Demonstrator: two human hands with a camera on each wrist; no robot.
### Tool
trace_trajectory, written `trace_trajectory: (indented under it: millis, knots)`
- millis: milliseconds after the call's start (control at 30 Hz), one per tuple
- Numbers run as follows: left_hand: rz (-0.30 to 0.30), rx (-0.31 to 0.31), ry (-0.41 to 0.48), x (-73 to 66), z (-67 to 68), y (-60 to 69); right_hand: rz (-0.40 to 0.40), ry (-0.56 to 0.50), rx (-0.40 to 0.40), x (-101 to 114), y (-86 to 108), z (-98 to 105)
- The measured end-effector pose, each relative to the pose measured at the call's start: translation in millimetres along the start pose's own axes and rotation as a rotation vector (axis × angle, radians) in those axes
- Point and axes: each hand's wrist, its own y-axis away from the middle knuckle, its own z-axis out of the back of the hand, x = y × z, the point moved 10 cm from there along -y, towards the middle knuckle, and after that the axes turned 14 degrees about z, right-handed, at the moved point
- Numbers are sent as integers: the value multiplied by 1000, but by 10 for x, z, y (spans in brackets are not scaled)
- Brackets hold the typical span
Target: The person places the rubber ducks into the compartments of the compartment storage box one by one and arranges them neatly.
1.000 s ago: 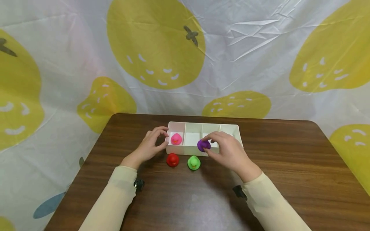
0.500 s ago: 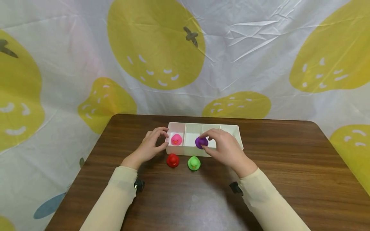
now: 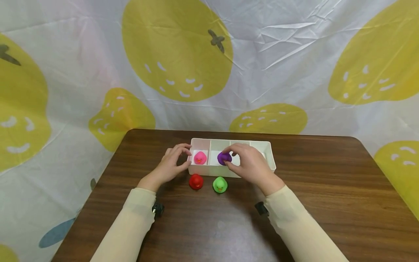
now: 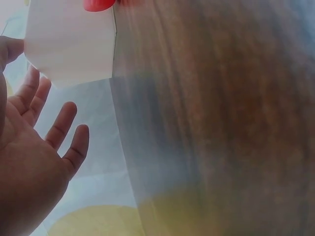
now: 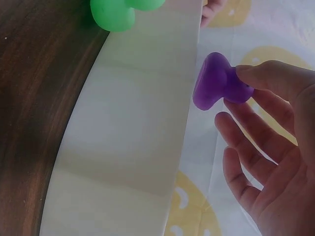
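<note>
A white tray [image 3: 214, 170] with four compartments stands near the table's back edge. My right hand [image 3: 250, 163] pinches a purple duck [image 3: 224, 158] between thumb and fingertips over the second compartment from the left. The right wrist view shows the purple duck [image 5: 219, 82] above the tray's rim, held by my right hand [image 5: 275, 142]. My left hand [image 3: 170, 164], thumb and fingers apart, touches the tray's left end; the left wrist view shows that hand [image 4: 39, 142] beside the tray wall [image 4: 71, 44]. A pink duck [image 3: 200, 158] sits in the leftmost compartment.
On the brown table [image 3: 209, 225], a red duck [image 3: 196, 181] and a green duck [image 3: 220, 185] stand just in front of the tray. A pale cloth [image 3: 275, 72] with yellow fruit shapes hangs behind the table.
My right hand has moved left with the purple duck, from the tray's front wall by the third compartment to over the second. My left hand has stayed in place.
</note>
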Motion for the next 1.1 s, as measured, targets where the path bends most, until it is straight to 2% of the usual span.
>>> trace_trajectory:
  millis: [433, 800, 1100]
  knots:
    - [-2, 1, 8, -3, -12, 2, -58, -25, 54, -160, -85, -158]
    - [3, -1, 0, 18, 3, 6, -31, -23, 57, -193, -182, -280]
    - [7, -5, 5, 5, 0, 18, -42, -1, 107, -271, -206, -419]
